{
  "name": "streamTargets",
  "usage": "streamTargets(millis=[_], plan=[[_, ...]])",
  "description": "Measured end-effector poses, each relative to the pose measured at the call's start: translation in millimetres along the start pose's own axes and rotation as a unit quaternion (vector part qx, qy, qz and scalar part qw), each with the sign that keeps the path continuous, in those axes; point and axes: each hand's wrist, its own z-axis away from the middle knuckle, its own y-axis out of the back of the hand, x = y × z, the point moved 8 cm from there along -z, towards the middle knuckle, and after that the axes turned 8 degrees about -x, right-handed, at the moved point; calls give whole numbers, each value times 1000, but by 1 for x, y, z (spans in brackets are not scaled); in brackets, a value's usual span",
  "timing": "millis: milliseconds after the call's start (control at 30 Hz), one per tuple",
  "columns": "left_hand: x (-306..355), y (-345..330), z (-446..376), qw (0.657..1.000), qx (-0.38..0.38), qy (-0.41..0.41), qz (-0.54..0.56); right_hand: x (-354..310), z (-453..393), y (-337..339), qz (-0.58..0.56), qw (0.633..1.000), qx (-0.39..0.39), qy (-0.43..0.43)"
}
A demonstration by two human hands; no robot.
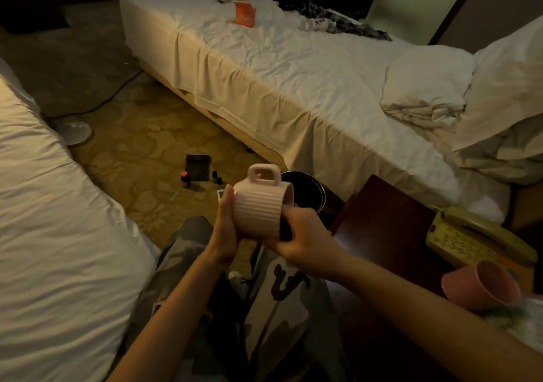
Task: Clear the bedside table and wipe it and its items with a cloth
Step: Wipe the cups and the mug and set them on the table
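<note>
Pale pink ribbed mug [258, 209] held on its side in front of the person, out past the near-left corner of the bedside table [382, 223], handle up, mouth turned toward the table. Left hand [224, 229] lies flat against the mug's base, fingers straight and pressing. Right hand [305, 242] is wrapped under the mug at its mouth end, fingers curled around the lower wall; something dark sits between that hand and the mug, possibly a cloth, cannot tell. Just behind the mug, close against the table's left side, stands a dark round bin [308, 189], partly hidden by the mug. On the table: a yellow telephone [476, 234] toward its right side, and nearer the person a second pink cup [482, 286] lying tipped over, its mouth facing right. Beyond the table, a bed [293, 82] with white sheets, an orange box [244, 13] and dark clothing [338, 18] at its far end, pillows [426, 85] at the end nearest the table. On the carpet left of the table: a black box [197, 167] and small bottles [184, 179] just beside it. Camouflage trousers [279, 293] show below the arms.
</note>
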Motion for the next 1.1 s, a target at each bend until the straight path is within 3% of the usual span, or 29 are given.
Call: streamTargets(millis=[33, 100, 133, 167, 233, 367, 433, 500, 567, 600, 633, 667, 733, 800, 833, 900, 933, 1000, 1100], plan=[[-6, -5, 3, 995, -24, 80, 47, -11, 1, 2, 144, 987, -5, 72], [-7, -12, 10, 976, -49, 173, 125, -25, 4, -5, 398, 897, -34, 190], [-5, -12, 11, 964, -40, 198, 175, -28, 5, -10, 471, 852, -49, 222], [-4, -11, 11, 955, -26, 211, 207, -28, 6, -15, 501, 832, -61, 229], [-5, -9, 8, 959, -1, 204, 198, -26, 6, -17, 481, 851, -66, 201], [-7, -6, 8, 973, 87, 130, 171, -14, 4, -4, 246, 963, -50, 94], [6, -4, 12, 991, 110, 47, 61, 1, 4, 4, 51, 996, -64, -25], [30, -6, 16, 985, 94, -100, -101, 10, 10, -2, -216, 964, -98, -118], [47, -14, 22, 956, 35, -231, -178, 12, 18, -8, -452, 873, -96, -158], [49, -18, 24, 939, 0, -278, -202, 11, 21, -8, -506, 843, -91, -158], [50, -20, 26, 927, -26, -305, -219, 7, 23, -8, -514, 838, -95, -154], [48, -20, 25, 924, -44, -307, -225, 4, 22, -7, -492, 852, -98, -150], [42, -16, 18, 953, -63, -225, -191, 1, 19, -1, -373, 913, -80, -141], [26, -10, 12, 991, -71, -80, -84, -11, 15, 12, -127, 989, -53, -55], [19, -9, 11, 997, -74, -9, -25, -21, 14, 13, 49, 997, -54, 8], [9, -6, 11, 994, -63, 86, 28, -36, 14, 1, 335, 932, -77, 112], [5, -3, 10, 992, -48, 113, 24, -35, 12, -8, 411, 898, -103, 118], [-3, 3, 9, 992, 1, 122, 25, -30, 9, -20, 444, 881, -148, 75], [-1, 11, 8, 992, 114, 48, 18, -21, 0, -22, 303, 944, -133, -3]])
